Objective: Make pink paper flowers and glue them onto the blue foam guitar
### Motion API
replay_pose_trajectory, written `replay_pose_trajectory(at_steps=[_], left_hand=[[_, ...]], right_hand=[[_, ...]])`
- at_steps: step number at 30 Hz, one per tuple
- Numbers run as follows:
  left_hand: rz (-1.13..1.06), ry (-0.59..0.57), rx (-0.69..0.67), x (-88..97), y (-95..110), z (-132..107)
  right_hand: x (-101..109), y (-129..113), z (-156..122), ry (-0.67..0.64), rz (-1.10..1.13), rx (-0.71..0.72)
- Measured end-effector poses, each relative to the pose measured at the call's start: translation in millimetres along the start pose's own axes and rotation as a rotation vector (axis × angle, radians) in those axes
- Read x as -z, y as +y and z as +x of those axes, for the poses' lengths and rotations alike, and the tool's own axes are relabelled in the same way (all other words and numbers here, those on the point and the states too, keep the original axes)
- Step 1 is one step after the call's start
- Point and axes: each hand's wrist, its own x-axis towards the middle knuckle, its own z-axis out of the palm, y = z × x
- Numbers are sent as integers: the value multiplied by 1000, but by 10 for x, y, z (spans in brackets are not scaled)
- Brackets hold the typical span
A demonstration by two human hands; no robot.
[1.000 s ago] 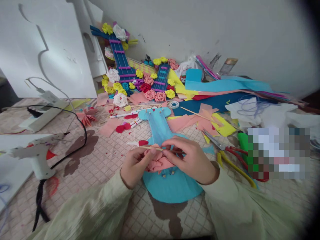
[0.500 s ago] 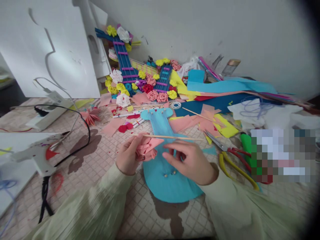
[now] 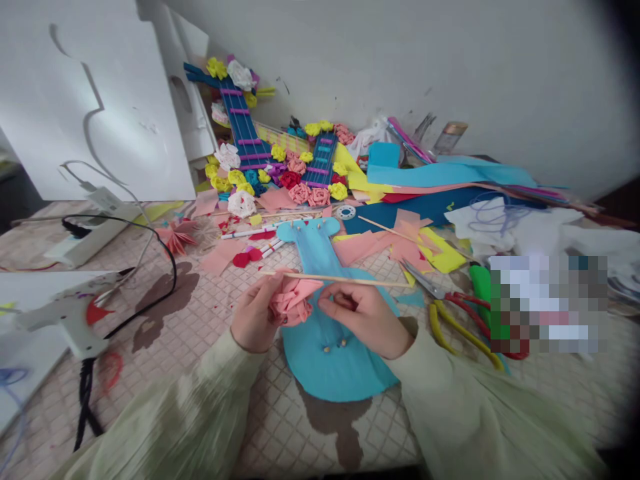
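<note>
My left hand (image 3: 257, 312) is wrapped round a rolled pink crepe-paper flower (image 3: 291, 301), its thumb on top. A thin wooden stick (image 3: 370, 281) runs out sideways from the left fingers, behind the flower and past my right knuckles. My right hand (image 3: 363, 313) has its thumb and forefinger closed together at the pointed right end of the pink paper; the exact contact is hard to see. Below both hands lies a light-blue paper guitar shape (image 3: 340, 377) with small pegs on its head and body.
Finished dark-blue guitars (image 3: 244, 127) with paper flowers lean at the back. Scissors (image 3: 425, 280) and yellow-handled pliers (image 3: 467, 340) lie on the right among paper scraps (image 3: 365, 247). On the left are a hot glue gun (image 3: 75, 320), a power strip (image 3: 90, 227) and a black cable (image 3: 173, 267).
My right hand has moved slightly left to the paper's pointed end, and its spread fingers have come together. My left hand still grips the flower. The whole view has shifted a little.
</note>
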Motion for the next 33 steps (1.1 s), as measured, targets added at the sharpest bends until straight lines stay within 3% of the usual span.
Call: replay_pose_trajectory(at_steps=[14,18,24,29,33], left_hand=[[24,41,2,0,-31,1],[8,41,-8,7,-44,19],[-72,-23,-7,2,-15,31],[-94,-70,-27,-6,30,15],[-98,-62,-16,-26,50,-2]], right_hand=[[-77,43,47,42,141,8],[-61,53,53,-13,128,31],[-21,-15,-9,-59,463,-87],[120,-105,-290,16,472,-59],[392,-96,-833,105,392,-86]])
